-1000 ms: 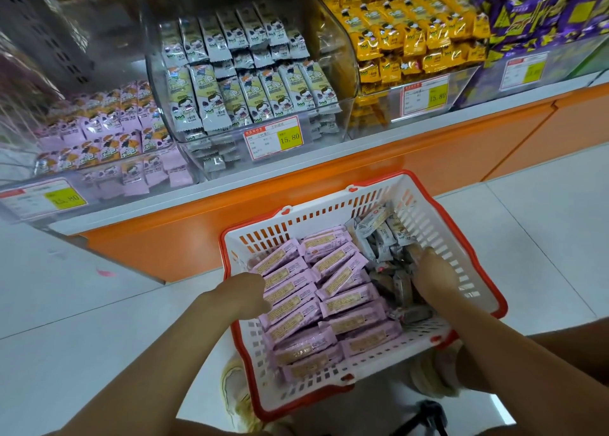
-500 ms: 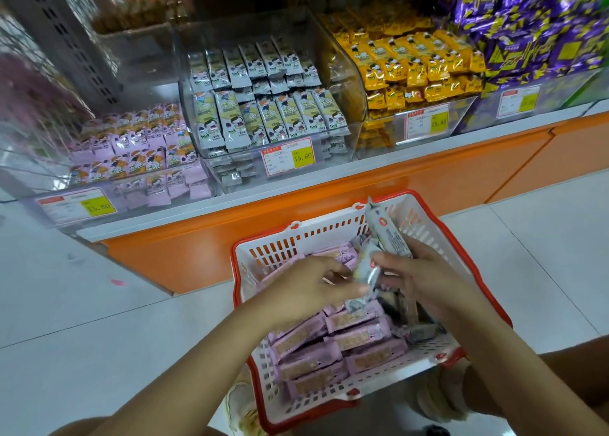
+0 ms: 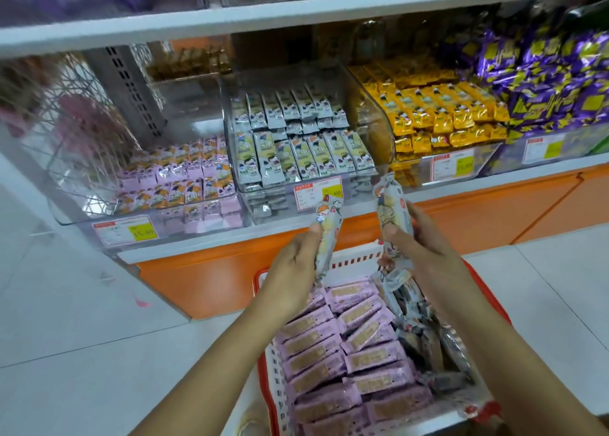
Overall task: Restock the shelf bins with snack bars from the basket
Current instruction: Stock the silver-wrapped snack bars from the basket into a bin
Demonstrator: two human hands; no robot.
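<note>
My left hand (image 3: 296,264) grips a grey snack bar (image 3: 328,224) held upright. Beside it my right hand (image 3: 418,254) grips another grey snack bar (image 3: 392,211), also upright. Both hands are raised above the red and white basket (image 3: 273,369) on the floor and sit in front of the clear grey-bar bin (image 3: 306,149) on the low shelf. In the basket lie several pink bars (image 3: 346,343) on the left and several grey bars (image 3: 425,330) on the right.
A clear bin of pink bars (image 3: 178,185) stands left of the grey-bar bin; a yellow-pack bin (image 3: 435,116) and purple packs (image 3: 543,79) stand to the right. An orange plinth (image 3: 214,277) runs under the shelf. A white shelf board (image 3: 296,14) overhangs the bins.
My hands have lifted out of the basket, each now with its own grey bar, and have risen toward the grey-bar bin. The view has tilted up to the shelf.
</note>
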